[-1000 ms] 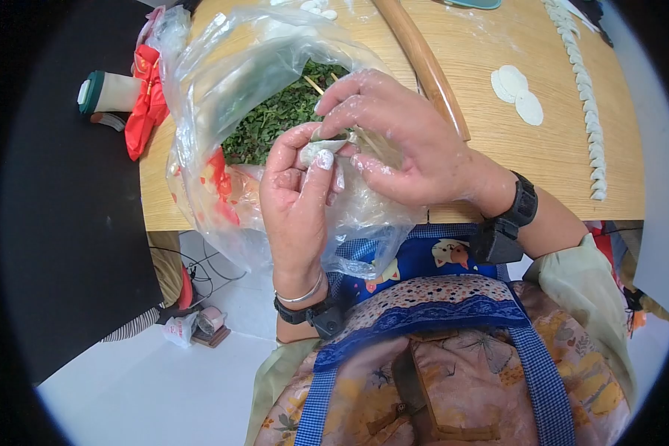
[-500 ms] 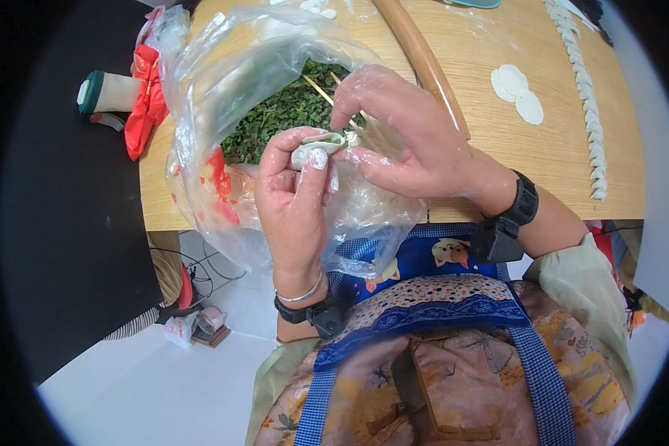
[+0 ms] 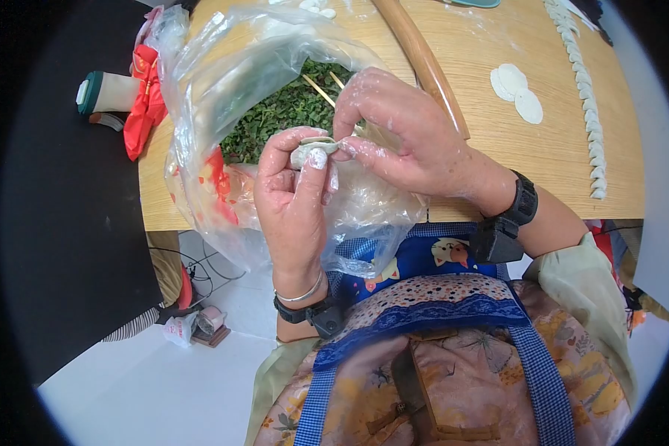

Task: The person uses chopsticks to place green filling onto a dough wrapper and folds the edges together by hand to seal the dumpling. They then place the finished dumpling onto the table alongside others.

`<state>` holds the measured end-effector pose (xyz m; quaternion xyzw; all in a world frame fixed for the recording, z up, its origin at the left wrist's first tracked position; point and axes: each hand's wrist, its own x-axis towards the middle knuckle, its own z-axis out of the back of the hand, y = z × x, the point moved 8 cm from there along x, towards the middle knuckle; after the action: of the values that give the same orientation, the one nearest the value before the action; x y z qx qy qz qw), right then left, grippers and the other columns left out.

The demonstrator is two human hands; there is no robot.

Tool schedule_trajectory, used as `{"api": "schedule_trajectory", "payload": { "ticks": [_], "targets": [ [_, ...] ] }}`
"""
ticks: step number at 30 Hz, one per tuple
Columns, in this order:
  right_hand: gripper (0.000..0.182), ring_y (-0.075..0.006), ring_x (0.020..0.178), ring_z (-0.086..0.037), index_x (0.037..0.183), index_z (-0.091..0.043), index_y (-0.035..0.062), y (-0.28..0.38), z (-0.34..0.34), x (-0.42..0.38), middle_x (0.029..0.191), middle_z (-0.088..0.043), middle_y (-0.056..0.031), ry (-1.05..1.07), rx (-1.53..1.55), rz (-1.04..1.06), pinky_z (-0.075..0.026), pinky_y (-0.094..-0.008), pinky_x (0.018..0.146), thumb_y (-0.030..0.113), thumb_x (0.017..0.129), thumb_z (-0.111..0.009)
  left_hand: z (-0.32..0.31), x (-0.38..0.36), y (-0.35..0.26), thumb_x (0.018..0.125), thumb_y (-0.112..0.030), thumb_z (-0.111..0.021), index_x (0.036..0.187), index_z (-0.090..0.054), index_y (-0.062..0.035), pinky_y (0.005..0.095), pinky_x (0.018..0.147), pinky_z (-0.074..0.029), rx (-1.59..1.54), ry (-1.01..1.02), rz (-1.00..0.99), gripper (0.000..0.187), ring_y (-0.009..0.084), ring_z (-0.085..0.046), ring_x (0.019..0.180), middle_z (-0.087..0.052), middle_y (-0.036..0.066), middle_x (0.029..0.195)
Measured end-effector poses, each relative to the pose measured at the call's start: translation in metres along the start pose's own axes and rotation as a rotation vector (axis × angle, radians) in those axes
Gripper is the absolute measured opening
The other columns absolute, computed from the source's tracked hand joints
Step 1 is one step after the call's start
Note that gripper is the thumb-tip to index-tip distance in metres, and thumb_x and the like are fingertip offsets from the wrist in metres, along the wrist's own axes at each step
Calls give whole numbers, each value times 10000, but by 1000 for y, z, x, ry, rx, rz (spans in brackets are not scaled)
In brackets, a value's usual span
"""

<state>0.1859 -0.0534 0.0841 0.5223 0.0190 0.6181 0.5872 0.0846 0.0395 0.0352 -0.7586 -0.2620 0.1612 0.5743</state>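
Note:
A half-folded dumpling (image 3: 314,151) of pale dough rests in my left hand (image 3: 293,182), its thumb and fingers closed around it. The thumb and index finger of my right hand (image 3: 405,130) pinch the dumpling's right-hand edge. Flour whitens the fingertips of both hands. Just beyond them lies chopped green filling (image 3: 275,119) in a container lined with a clear plastic bag (image 3: 234,82). A pair of chopsticks (image 3: 320,91) sticks out of the filling, partly hidden behind my right hand.
Round dough wrappers (image 3: 528,107) lie on the wooden table (image 3: 490,171) to the right. A long row of finished dumplings (image 3: 589,104) runs along the right side. A curved wooden bar (image 3: 424,59) lies beyond my right hand; a red bag (image 3: 145,104) hangs at the left edge.
My right thumb and index finger have come together on the dumpling's right edge, where they were apart before. The dumpling's opening looks narrower. My left hand has barely moved.

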Motion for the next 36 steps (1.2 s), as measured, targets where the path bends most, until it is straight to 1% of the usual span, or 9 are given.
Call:
{"api": "schedule_trajectory", "payload": {
  "ticks": [5, 8, 14, 16, 23, 26, 28, 32, 36],
  "targets": [
    [112, -262, 858, -558, 897, -579, 16, 0, -2, -1, 879, -564, -103, 1, -22, 16, -460, -341, 767, 36, 796, -623, -1, 0, 0, 932, -42, -549, 1106, -546, -29, 157, 545, -367, -7, -17, 20, 175, 26, -484, 646, -634, 29, 890],
    [181, -311, 805, -556, 890, -560, 8, -2, 0, -1, 833, -544, -133, -68, 115, -52, -465, -379, 701, 61, 739, -643, -2, 0, -1, 930, -47, -557, 1103, -547, -28, 157, 548, -372, -24, -30, 4, 174, 26, -492, 654, -634, 29, 896],
    [180, -278, 753, -580, 907, -559, -2, -2, -2, -1, 852, -564, -130, -12, 164, -123, -480, -351, 670, 72, 769, -649, -1, 0, 2, 925, -45, -571, 1096, -550, -26, 156, 562, -383, -12, -4, -4, 173, 29, -505, 668, -631, 25, 903],
    [157, -288, 750, -574, 909, -559, -2, -4, -2, -2, 846, -566, -133, -22, 156, -128, -473, -355, 666, 67, 792, -638, -2, -1, 2, 935, -73, -568, 1128, -545, -15, 187, 590, -388, 13, 23, 1, 203, 50, -506, 695, -603, 21, 913],
    [142, -304, 750, -568, 912, -556, -5, -2, -2, -2, 827, -562, -136, -10, 75, -97, -459, -367, 650, 56, 805, -627, -5, -1, -1, 934, -76, -573, 1121, -548, -23, 180, 575, -383, 50, 23, -12, 196, 43, -506, 684, -619, 24, 931],
    [145, -305, 752, -565, 909, -555, -4, -2, -3, -2, 826, -560, -137, -9, 104, -117, -458, -367, 654, 60, 804, -629, -4, -1, -1, 933, -77, -575, 1111, -550, -29, 175, 563, -375, 48, -2, -10, 186, 40, -502, 674, -614, 14, 906],
    [145, -311, 760, -562, 906, -554, -3, -1, -2, -2, 825, -557, -141, -21, 201, -145, -457, -371, 661, 66, 803, -630, -4, -1, -1, 911, -29, -581, 1100, -533, -32, 155, 586, -398, 14, 3, 7, 195, 32, -512, 688, -603, 9, 881],
    [142, -314, 759, -560, 907, -555, -2, -3, -2, -2, 823, -556, -140, -15, 184, -148, -458, -375, 663, 68, 809, -630, -6, 0, 0, 909, -20, -581, 1097, -533, -32, 152, 590, -397, 51, 31, 14, 195, 29, -512, 692, -599, 6, 881],
    [130, -310, 756, -560, 897, -556, -2, 1, 0, -1, 817, -556, -132, -22, 41, -76, -458, -375, 656, 68, 814, -628, -8, -1, 1, 915, -33, -575, 1108, -533, -32, 162, 567, -380, 78, 12, 7, 197, 32, -504, 674, -598, 6, 870]
  ]
}}
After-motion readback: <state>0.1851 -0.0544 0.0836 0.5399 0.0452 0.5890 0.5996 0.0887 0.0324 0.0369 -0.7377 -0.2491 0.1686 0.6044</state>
